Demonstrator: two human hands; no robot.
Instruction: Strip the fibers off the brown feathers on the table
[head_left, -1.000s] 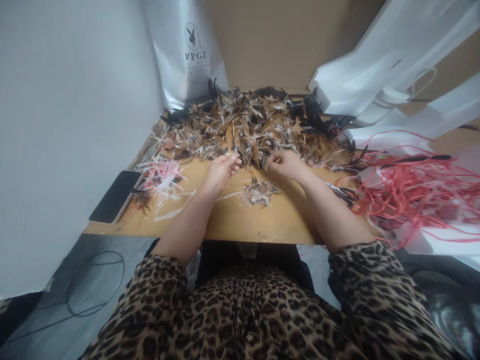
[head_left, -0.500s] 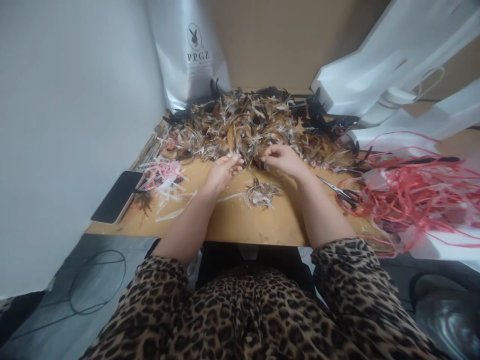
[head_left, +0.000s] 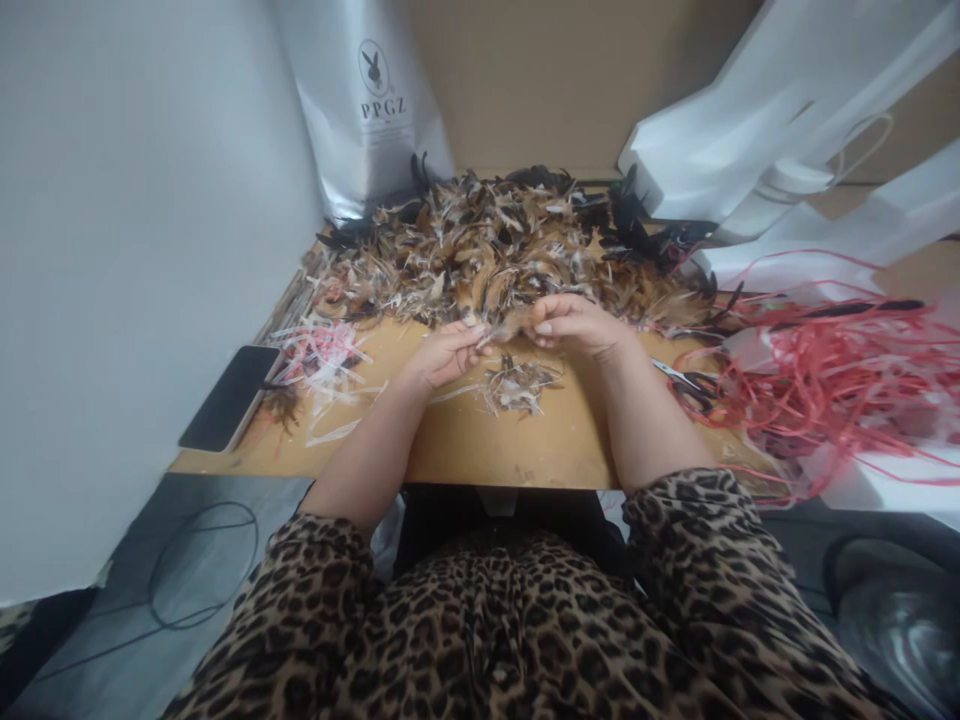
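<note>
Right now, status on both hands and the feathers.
Left hand and right hand pinching a small brown feather piece between them. Big feather pile just beyond. Scissors right, clear of both hands.

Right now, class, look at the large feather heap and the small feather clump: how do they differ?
Size: the large feather heap spreads widely, while the small feather clump is a little tuft.
Place: the heap fills the back of the table; the clump lies nearer the front edge.
Colour: the heap has long black feathers at its sides; the clump looks brown and whitish.
Both are loose and tangled.
</note>
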